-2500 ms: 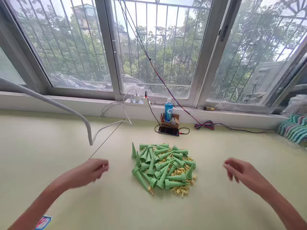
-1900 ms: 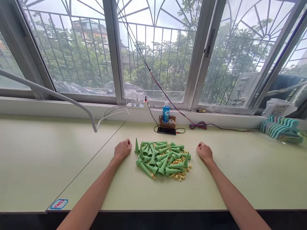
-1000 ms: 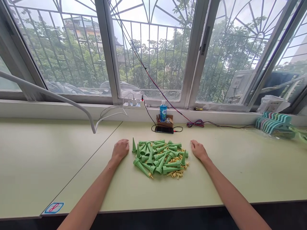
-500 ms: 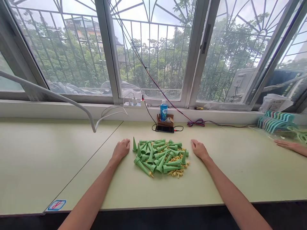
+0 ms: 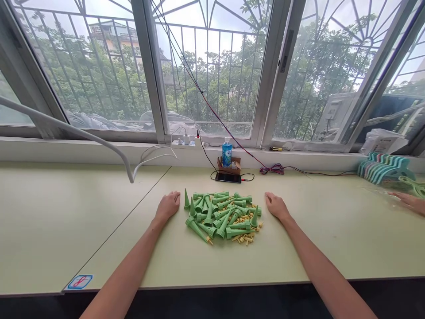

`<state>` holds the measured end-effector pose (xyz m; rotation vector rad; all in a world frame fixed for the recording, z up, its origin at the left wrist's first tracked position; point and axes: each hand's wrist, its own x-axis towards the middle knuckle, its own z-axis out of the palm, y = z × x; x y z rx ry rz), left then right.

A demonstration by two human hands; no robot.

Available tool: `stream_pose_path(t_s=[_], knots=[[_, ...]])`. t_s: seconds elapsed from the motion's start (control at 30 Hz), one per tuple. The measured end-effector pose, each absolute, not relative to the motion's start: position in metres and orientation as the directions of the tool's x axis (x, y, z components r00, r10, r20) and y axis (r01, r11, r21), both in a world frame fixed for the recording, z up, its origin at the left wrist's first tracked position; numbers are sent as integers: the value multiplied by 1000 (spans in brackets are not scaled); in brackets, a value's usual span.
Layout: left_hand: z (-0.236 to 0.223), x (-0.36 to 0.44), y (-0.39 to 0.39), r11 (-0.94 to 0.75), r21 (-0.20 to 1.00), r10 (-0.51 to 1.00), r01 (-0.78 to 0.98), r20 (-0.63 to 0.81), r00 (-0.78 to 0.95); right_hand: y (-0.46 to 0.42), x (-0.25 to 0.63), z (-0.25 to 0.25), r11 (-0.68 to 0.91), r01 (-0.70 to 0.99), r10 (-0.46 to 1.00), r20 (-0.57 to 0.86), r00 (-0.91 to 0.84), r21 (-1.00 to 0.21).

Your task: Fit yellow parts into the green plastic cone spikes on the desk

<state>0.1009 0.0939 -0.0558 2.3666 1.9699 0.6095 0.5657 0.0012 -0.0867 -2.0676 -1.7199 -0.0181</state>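
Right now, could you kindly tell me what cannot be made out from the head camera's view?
All in the head view:
Palms of the left hand and right hand: hidden by the hands themselves.
Number of small yellow plastic pieces: many hidden under green plastic cones.
Base of the blue plastic bottle: hidden by the brown cardboard box.
Another person's hand: its arm is cut off by the right edge.

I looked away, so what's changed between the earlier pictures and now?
The left hand and right hand moved inward and now rest on the table, either side of the green cones. Nothing was visibly grasped. Another person's hand came in at the right edge. The cones, yellow pieces, bottle and phone stayed put.
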Motion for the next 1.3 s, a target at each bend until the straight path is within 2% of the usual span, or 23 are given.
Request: stream_pose_path(t_s=[0.53,0.87,0.97,1.03,1.1,1.3], knots=[[-51,103,89,-193,257,953,947,280,119,2,566,-87,-124,925,929,286,235,-359],[-50,103,90,-202,290,944,936,311,107,-2,556,-80,-104,889,904,330,272,-446],[-48,104,90,-197,322,937,926,339,81,-5,543,-71,-31,869,898,368,241,-495],[-46,106,89,-196,348,930,917,363,61,-11,531,-62,115,797,859,462,220,-593],[-45,107,88,-197,378,920,904,390,37,-20,519,-52,249,738,820,542,185,-627],[-46,109,88,-207,444,902,872,433,-7,-42,494,-32,475,669,737,674,52,-572]])
